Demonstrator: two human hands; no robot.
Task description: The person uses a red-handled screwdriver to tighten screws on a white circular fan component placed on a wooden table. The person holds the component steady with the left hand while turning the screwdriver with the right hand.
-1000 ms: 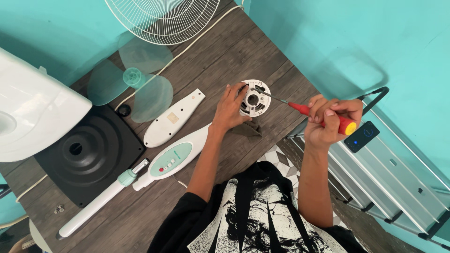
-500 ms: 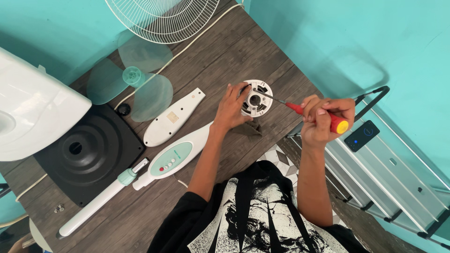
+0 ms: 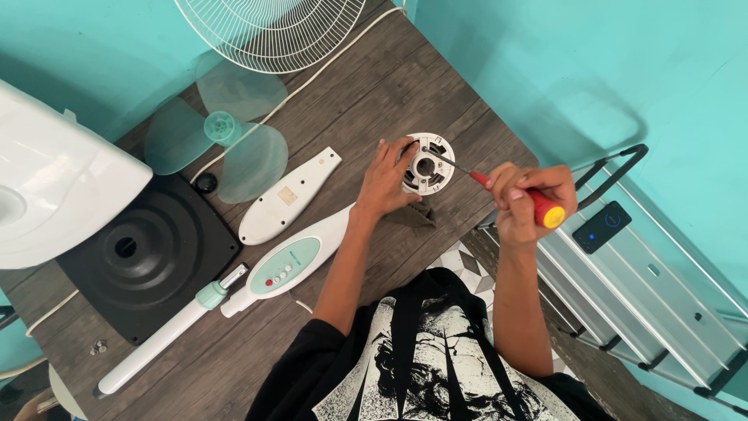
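Closest to you, your right hand (image 3: 523, 204) is wrapped tight around the red and yellow screwdriver (image 3: 514, 192), fingers fully curled on the handle. Compared with a second ago the handle has dropped lower and swung in toward your chest, and the thin shaft now slants up and left so the tip sits right on the round white fan part (image 3: 427, 163). Looks to me like you've gone from lining up to actually being on a screw, though the tip is too small to tell if it's seated.

Your left hand (image 3: 387, 181) hasn't budged: it's half open, fingers spread and pressing on the left edge of that round part, steadying it on the wooden table (image 3: 436, 93) rather than gripping around it. A dark bit of something lies just under your wrist; can't make out what.

Further out: the white control panel (image 3: 284, 263) on its pole, a white cover (image 3: 288, 196) beside it, the black base (image 3: 148, 253), the clear blades (image 3: 226, 144), and the wire grille (image 3: 269, 31), cut off at the top. The big white shape at left is cropped too. A folded ladder (image 3: 647, 273) leans at your right.
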